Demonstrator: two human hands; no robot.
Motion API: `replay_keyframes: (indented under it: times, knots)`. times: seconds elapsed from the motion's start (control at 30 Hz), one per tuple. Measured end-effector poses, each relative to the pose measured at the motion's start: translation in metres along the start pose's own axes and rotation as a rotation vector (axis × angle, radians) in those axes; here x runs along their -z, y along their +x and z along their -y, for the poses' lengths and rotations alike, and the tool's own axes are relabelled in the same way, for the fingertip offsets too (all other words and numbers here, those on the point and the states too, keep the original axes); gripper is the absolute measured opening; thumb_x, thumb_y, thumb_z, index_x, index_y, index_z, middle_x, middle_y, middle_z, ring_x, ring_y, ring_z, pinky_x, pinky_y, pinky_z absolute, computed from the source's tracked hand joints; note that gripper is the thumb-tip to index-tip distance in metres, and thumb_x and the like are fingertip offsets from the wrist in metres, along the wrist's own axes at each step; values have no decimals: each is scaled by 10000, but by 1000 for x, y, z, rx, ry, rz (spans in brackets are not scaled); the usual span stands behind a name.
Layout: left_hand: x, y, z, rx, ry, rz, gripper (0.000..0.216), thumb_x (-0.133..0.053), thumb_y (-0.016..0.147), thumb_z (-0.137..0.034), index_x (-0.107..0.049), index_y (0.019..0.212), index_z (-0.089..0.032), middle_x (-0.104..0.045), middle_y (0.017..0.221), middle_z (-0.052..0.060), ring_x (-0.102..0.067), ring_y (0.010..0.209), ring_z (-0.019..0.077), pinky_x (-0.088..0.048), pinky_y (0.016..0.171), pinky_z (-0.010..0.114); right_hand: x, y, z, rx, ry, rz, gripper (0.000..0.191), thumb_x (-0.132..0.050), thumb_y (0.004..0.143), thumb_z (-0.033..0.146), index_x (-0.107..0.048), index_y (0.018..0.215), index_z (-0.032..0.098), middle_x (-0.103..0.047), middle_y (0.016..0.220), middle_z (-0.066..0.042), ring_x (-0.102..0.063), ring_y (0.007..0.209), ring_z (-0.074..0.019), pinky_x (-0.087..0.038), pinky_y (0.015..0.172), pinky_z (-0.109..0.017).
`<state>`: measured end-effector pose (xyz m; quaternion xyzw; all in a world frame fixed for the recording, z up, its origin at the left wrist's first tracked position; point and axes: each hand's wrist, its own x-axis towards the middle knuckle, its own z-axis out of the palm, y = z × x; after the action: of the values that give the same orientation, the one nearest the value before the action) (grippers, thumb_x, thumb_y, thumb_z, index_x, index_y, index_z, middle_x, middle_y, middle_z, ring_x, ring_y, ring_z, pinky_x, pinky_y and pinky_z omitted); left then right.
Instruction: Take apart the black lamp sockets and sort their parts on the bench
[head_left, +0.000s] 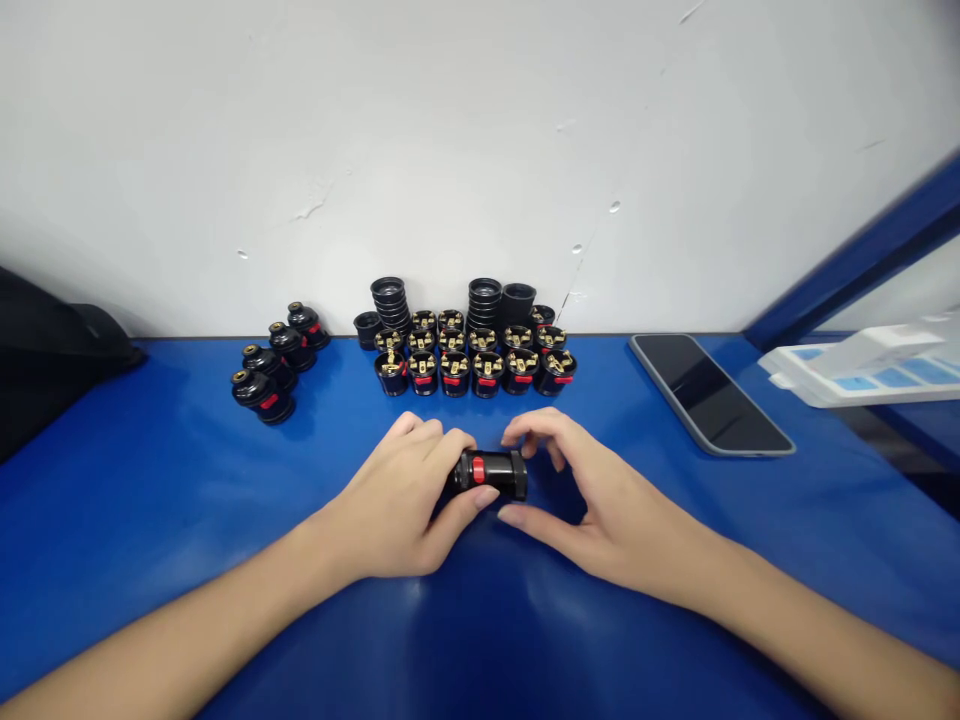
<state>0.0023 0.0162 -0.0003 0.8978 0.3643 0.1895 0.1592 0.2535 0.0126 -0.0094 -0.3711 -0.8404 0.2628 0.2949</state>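
Note:
My left hand (420, 490) is closed around a black lamp holder (499, 475) with a red switch on its side. The holder lies on its side in the grip, its ringed end pointing right; the other end is hidden under my fingers. Just right of that end, my right hand (577, 490) is curved open, thumb and fingers apart, with nothing between them. Beyond both hands, several short black socket bodies (487, 375) with brass contacts and red switches stand in rows. Behind these rise stacked black threaded rings (390, 305) and a second ring stack (484, 300).
Several assembled lamp holders (262, 395) stand in a slanting row at the left. A phone (712, 395) lies at the right, beside a white tray with blue compartments (862, 380). Black fabric (60, 360) covers the far left. A white wall (450, 150) backs the blue table (150, 520).

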Motion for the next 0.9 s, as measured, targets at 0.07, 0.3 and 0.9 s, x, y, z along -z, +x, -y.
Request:
replay_keyframes:
  times: [0.07, 0.3, 0.9]
  knots:
    - [-1, 0, 0, -2, 1, -4, 302, -438, 1096, -414, -579, 1105, -147, -649, 909, 80, -512, 777, 239, -359, 781, 425, 2, 1, 1, -54, 26, 34, 277, -564, 1079, 353, -491, 1327, 253, -679, 1147, -78, -670, 976, -213, -578, 822, -369]
    - [-1, -2, 3, 21, 18, -3, 290, -436, 1093, -417, -570, 1114, -160, -665, 931, 81, -528, 793, 243, -374, 795, 440, 1, 0, -2, -1, 14, -3, 404, -700, 993, 296, -479, 1331, 280, -633, 1185, -65, -633, 978, -205, -562, 788, -341]
    - [-6, -1, 6, 4, 56, -29, 252, -441, 1098, -406, -548, 1130, -180, -695, 1002, 93, -556, 817, 248, -403, 794, 443, 0, 1, -3, -6, -28, -43, 244, -608, 1042, 307, -538, 1271, 262, -684, 1090, -63, -671, 927, -207, -593, 767, -342]
